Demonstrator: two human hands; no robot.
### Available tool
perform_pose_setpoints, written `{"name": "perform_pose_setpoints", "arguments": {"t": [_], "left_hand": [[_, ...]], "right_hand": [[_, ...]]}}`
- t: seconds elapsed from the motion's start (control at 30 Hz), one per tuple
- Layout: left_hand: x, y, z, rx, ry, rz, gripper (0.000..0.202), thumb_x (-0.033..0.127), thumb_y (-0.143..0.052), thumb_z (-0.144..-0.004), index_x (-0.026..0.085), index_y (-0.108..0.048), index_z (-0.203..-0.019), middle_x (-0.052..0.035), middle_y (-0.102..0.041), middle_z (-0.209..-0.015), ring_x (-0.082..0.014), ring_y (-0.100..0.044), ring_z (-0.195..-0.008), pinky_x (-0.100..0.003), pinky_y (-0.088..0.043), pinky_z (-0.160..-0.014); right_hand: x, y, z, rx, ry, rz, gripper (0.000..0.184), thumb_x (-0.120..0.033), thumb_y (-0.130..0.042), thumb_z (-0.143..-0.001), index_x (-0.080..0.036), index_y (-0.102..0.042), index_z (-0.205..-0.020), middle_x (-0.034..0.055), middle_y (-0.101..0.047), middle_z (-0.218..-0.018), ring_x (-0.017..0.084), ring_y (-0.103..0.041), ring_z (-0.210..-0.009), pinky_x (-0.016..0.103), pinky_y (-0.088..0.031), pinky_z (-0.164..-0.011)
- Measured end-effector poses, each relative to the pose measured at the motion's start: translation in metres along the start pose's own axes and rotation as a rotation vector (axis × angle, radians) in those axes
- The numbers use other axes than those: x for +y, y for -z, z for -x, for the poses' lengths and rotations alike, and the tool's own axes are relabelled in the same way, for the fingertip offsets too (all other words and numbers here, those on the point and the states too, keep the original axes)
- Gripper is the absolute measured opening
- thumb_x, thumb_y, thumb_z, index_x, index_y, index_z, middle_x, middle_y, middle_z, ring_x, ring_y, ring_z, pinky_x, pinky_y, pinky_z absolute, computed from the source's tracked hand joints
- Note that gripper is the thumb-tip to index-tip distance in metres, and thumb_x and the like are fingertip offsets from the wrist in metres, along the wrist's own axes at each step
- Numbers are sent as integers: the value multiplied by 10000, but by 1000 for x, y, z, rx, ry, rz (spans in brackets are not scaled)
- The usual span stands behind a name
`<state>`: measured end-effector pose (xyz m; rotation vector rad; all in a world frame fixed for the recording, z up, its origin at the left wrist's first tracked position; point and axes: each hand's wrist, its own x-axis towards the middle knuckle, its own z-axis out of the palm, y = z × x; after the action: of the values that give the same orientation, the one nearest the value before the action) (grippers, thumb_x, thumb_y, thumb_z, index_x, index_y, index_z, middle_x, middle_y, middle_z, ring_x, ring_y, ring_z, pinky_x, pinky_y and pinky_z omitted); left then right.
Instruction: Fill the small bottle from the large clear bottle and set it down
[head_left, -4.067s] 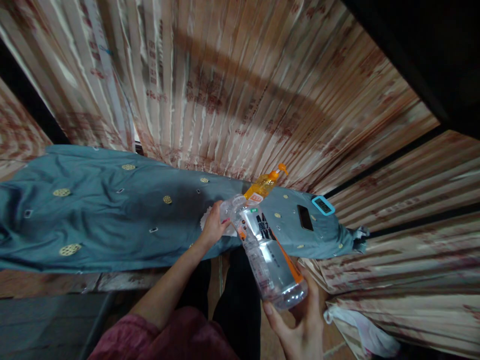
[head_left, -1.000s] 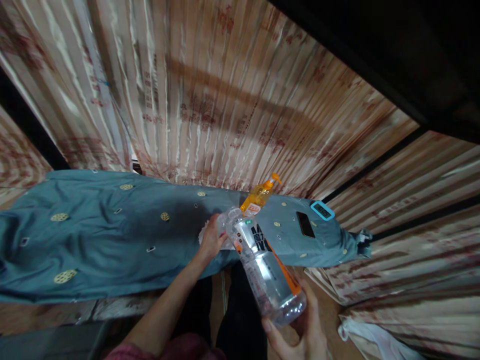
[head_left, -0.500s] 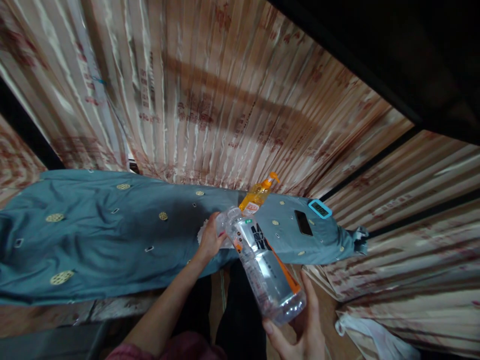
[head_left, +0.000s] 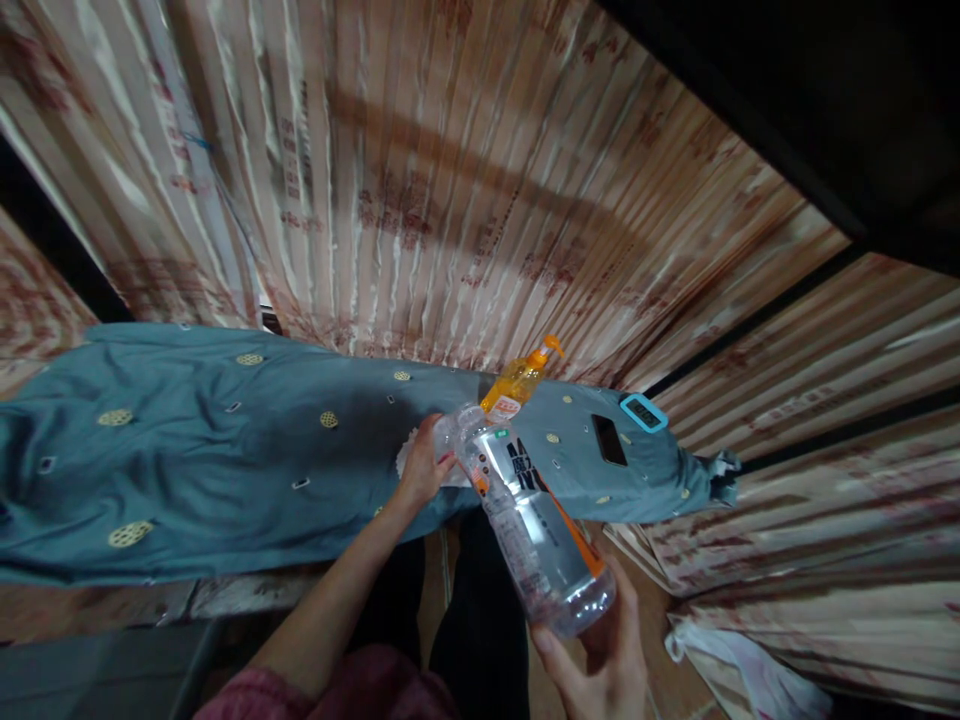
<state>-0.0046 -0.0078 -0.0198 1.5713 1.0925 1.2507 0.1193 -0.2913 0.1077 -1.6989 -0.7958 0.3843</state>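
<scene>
My right hand [head_left: 600,650] is closed around the base of a large clear plastic bottle [head_left: 536,535] with a silver and orange label. The bottle lies tilted, its neck pointing up and left toward my left hand [head_left: 422,465]. Those left fingers are closed on a small clear plastic container [head_left: 447,432] at the bottle's mouth; its exact shape is hard to make out. Under the left hand, part of a white scalloped-edged mat [head_left: 405,452] shows. Just beyond the bottle's neck stands an orange pump bottle [head_left: 516,383].
A teal patterned cloth [head_left: 210,440] covers the long narrow table. On its right part lie a black phone [head_left: 609,440] and a blue-framed digital timer [head_left: 643,412]. Patterned curtains [head_left: 420,200] hang behind and at the right. A white bag [head_left: 727,655] is low at the right.
The view has shifted slightly. Both hands keep their holds, and the large bottle stays tilted in nearly the same place, its mouth by the small container.
</scene>
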Motion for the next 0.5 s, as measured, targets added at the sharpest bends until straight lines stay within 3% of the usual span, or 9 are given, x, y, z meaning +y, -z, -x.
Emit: {"name": "perform_pose_setpoints", "arguments": {"t": [0.33,0.5], "left_hand": [[9,0,1,21,17,10,692,126,-877,-760,255,-655,-1402,-150,-771,-1451,-383,-735,-1393,-592,-553,-1260],[11,-1,1,29,26,0,664,121,-882,-768,245,-671,-1385,-158,-778,-1442,-392,-750,-1390,-583,-577,-1233]], "right_hand": [[0,2,-6,-20,40,54,1191,-690,-899,-884,-171,-342,-1800,291,-728,-1561,419,-868,-1169,468,-729,-902],[-2,6,-11,-43,35,75,1197,-699,-873,-901,-163,-315,-1814,281,-730,-1555,436,-832,-1265,486,-712,-963]]}}
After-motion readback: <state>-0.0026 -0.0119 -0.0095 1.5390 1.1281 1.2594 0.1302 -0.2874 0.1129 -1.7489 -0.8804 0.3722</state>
